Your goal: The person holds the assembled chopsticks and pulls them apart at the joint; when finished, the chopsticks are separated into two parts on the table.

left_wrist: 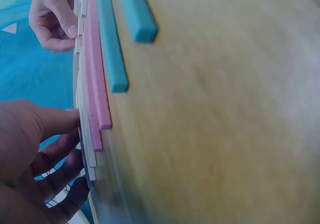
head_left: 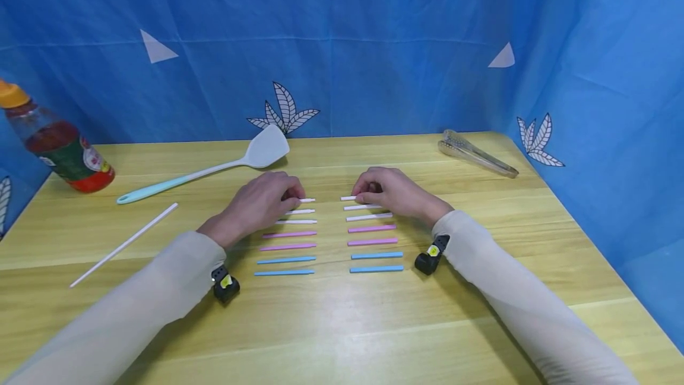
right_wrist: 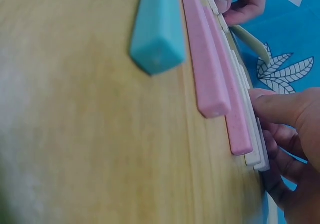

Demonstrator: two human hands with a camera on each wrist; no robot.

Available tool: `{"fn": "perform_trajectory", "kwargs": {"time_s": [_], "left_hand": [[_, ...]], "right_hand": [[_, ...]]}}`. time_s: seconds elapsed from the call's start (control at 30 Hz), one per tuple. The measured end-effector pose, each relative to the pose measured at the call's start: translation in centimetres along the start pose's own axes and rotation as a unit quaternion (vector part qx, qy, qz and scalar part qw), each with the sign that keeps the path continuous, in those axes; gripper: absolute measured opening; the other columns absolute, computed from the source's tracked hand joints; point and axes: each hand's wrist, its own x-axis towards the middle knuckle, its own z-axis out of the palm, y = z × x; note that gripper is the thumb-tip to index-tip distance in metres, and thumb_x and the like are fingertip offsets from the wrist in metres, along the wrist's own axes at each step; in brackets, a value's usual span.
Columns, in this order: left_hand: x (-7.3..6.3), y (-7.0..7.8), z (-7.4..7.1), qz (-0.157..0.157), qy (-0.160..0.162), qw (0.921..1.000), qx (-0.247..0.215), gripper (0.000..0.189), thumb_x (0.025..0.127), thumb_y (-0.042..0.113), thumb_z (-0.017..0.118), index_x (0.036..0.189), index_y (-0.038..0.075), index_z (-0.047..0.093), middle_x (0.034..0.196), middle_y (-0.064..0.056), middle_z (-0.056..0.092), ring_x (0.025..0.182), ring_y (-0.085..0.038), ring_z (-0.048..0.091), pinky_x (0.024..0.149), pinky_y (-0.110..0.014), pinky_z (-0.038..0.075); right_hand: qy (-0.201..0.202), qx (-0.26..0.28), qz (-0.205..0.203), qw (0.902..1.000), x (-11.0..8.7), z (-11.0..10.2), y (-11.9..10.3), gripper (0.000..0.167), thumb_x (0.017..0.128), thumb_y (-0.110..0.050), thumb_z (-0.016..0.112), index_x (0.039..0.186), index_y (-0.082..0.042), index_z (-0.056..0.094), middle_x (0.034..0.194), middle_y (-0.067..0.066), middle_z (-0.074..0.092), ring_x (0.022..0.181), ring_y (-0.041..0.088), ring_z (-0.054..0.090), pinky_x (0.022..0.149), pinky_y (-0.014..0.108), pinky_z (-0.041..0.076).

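Two columns of short, square-sided sticks lie across the table, white at the far end, then pink, then blue nearest. Those in the left column have narrow tips facing right. At its far end my left hand [head_left: 262, 204] pinches the farthest white stick [head_left: 309, 200] between thumb and fingers, covering most of it. Opposite, my right hand [head_left: 392, 192] pinches the farthest white stick of the right column [head_left: 347, 198]. A gap separates the two held sticks. Just in front lie other white sticks [head_left: 369, 217], pink sticks [head_left: 288, 247] and blue sticks [head_left: 376, 268].
A long thin white stick [head_left: 124, 245] lies at the left. Behind it are a spatula [head_left: 267, 147] with a pale green handle and a red sauce bottle [head_left: 69, 156]. Metal tongs [head_left: 475, 153] lie at the back right. Blue cloth [head_left: 374, 46] hangs behind the table.
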Motion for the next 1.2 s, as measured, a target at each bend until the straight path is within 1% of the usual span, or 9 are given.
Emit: {"fn": "perform_trajectory", "kwargs": {"time_s": [0.13,0.27,0.43,0.53,0.63,0.77,0.9,1.07,1.2], "left_hand": [[-0.6,-0.6,-0.7,0.000,0.015,0.9998,-0.010,0.020,0.107,0.020,0.072,0.125,0.014,0.077,0.117,-0.005,0.075,0.106,-0.025,0.067,0.097,-0.047,0.057],[-2.2,-2.2,-2.6,-0.009,0.031,0.9994,-0.015,0.026,0.108,0.023,0.071,0.130,0.012,0.075,0.121,-0.008,0.076,0.106,-0.027,0.068,0.092,-0.048,0.058],[-5.5,-5.6,-5.0,-0.042,0.053,0.9975,-0.020,0.026,0.109,0.026,0.069,0.129,0.011,0.075,0.122,-0.012,0.075,0.107,-0.030,0.066,0.087,-0.049,0.054],[-7.8,-8.1,-6.0,-0.060,0.069,0.9957,-0.013,0.026,0.108,0.028,0.070,0.127,0.011,0.075,0.121,-0.013,0.075,0.107,-0.031,0.067,0.084,-0.046,0.053],[-9.9,-10.7,-6.7,-0.076,0.077,0.9941,0.002,0.027,0.108,0.030,0.071,0.125,0.010,0.075,0.118,-0.015,0.076,0.105,-0.033,0.069,0.077,-0.040,0.051],[-12.5,-13.7,-7.1,-0.109,0.071,0.9913,0.019,0.032,0.108,0.034,0.071,0.123,0.006,0.075,0.112,-0.016,0.077,0.099,-0.034,0.071,0.071,-0.035,0.049],[-14.4,-15.7,-7.0,-0.131,0.053,0.9895,0.027,0.035,0.106,0.033,0.074,0.123,0.002,0.074,0.105,-0.012,0.078,0.090,-0.028,0.070,0.068,-0.032,0.046],[-15.7,-17.0,-6.8,-0.128,0.040,0.9903,0.036,0.031,0.105,0.023,0.075,0.121,-0.002,0.071,0.097,-0.008,0.075,0.083,-0.019,0.064,0.070,-0.032,0.044],[-16.0,-17.2,-6.7,-0.129,0.047,0.9896,0.042,0.023,0.105,0.016,0.074,0.119,-0.002,0.072,0.095,-0.008,0.074,0.080,-0.019,0.060,0.070,-0.032,0.043]], "right_hand": [[-0.001,-0.002,-0.002,1.0000,0.0,-0.1,0.1,0.007,0.106,-0.017,0.073,0.111,-0.015,0.078,0.097,0.000,0.070,0.085,0.018,0.058,0.078,0.035,0.048],[-0.003,-0.006,-0.002,1.0000,-0.1,-0.1,0.1,0.007,0.106,-0.017,0.073,0.112,-0.015,0.077,0.097,0.000,0.069,0.085,0.018,0.058,0.078,0.035,0.048],[-0.007,-0.008,-0.001,0.9999,-0.1,0.0,0.2,0.008,0.107,-0.018,0.072,0.113,-0.016,0.077,0.098,0.000,0.069,0.085,0.018,0.057,0.078,0.035,0.048],[-0.006,-0.006,-0.006,0.9999,0.0,0.0,0.2,0.008,0.107,-0.018,0.072,0.113,-0.016,0.077,0.098,0.001,0.069,0.086,0.018,0.057,0.079,0.036,0.048],[-0.006,-0.005,-0.008,0.9999,0.1,0.0,0.2,0.008,0.107,-0.018,0.072,0.113,-0.016,0.077,0.099,0.001,0.068,0.086,0.018,0.057,0.079,0.036,0.048],[-0.010,0.001,-0.009,0.9999,0.1,0.0,0.3,0.009,0.108,-0.019,0.071,0.114,-0.016,0.076,0.100,0.001,0.068,0.086,0.019,0.057,0.079,0.036,0.049],[-0.009,0.003,-0.010,0.9999,0.0,0.0,0.3,0.009,0.108,-0.019,0.071,0.115,-0.016,0.076,0.101,0.001,0.068,0.087,0.019,0.057,0.079,0.037,0.049],[-0.006,0.000,-0.009,0.9999,-0.1,0.0,0.3,0.009,0.108,-0.017,0.071,0.115,-0.015,0.076,0.101,0.002,0.068,0.087,0.018,0.057,0.079,0.036,0.049],[-0.006,0.002,-0.008,0.9999,-0.1,0.1,0.4,0.010,0.108,-0.018,0.070,0.116,-0.015,0.076,0.102,0.002,0.068,0.087,0.018,0.058,0.079,0.035,0.049]]}}
